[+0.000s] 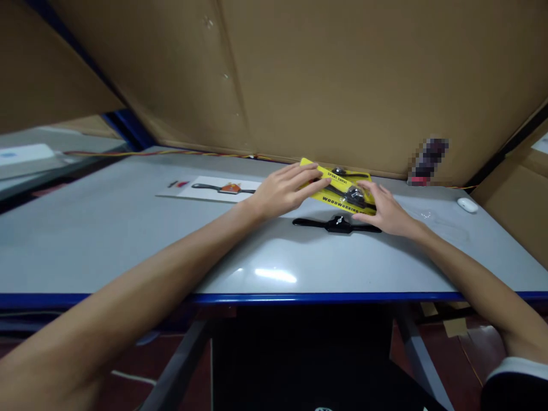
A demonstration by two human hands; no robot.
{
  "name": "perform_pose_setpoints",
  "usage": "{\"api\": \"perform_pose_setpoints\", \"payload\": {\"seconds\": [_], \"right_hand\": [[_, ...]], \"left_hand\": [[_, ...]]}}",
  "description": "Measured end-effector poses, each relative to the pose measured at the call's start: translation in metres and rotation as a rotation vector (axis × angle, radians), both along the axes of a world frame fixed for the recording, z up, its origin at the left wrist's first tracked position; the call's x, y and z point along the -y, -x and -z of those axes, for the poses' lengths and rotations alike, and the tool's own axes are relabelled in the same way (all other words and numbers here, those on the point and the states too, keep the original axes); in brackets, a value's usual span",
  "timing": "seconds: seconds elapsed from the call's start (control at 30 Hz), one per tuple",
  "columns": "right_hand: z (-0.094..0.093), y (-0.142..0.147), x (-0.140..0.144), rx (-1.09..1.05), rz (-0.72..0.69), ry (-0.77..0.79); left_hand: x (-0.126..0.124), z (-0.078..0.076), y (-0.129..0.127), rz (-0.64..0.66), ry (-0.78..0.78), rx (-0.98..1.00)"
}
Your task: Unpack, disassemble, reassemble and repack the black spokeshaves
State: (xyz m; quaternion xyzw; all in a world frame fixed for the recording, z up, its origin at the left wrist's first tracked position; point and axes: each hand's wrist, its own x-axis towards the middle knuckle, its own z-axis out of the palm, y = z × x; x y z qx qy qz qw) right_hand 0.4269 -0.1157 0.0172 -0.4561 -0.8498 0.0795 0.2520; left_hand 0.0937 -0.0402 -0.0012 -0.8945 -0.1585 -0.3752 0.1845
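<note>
Both hands lie flat with fingers spread: the left hand (282,191) presses on one end of a yellow packet (338,185) and the right hand (385,211) on the other. Just in front of them, a black tool (336,224) lies on the grey worktop (128,240).

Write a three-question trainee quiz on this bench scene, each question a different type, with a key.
1. True or false: both hands rest on the yellow package.
2. What lies on the table just in front of the package?
A) a loose black spokeshave
B) a hammer
C) a roll of tape
3. Fill in: the small white object sits at the table's far ____ side.

Key:
1. True: the left hand and right hand both touch it.
2. A, the black spokeshave.
3. right
</note>
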Motion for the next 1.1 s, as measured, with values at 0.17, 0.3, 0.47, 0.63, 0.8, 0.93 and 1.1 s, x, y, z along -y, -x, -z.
{"api": "perform_pose_setpoints", "payload": {"seconds": [0.17, 0.3, 0.47, 0.63, 0.8, 0.93, 1.1], "right_hand": [[0.001, 0.004, -0.001, -0.027, 0.011, -0.113], [0.002, 0.003, 0.002, -0.074, 0.021, -0.201], [0.004, 0.002, 0.005, -0.006, 0.05, -0.346], [0.003, -0.002, 0.007, 0.166, 0.074, -0.441], [-0.001, -0.005, 0.006, 0.215, 0.1, -0.458], [-0.001, 0.0, 0.009, 0.214, 0.087, -0.39], [-0.008, -0.015, -0.001, 0.15, 0.067, -0.242]], "left_hand": [[0.001, -0.002, -0.003, 0.026, 0.162, 0.111], [0.0, -0.003, -0.003, 0.008, 0.493, 0.285], [0.003, -0.011, 0.005, 0.32, 1.385, 0.432], [0.009, -0.013, 0.001, 0.417, 1.77, 0.53], [0.011, -0.005, -0.01, 0.386, 1.727, 0.683], [0.011, -0.002, -0.012, 0.338, 1.678, 0.723], [0.006, 0.001, -0.007, 0.197, 1.667, 0.745]]}}
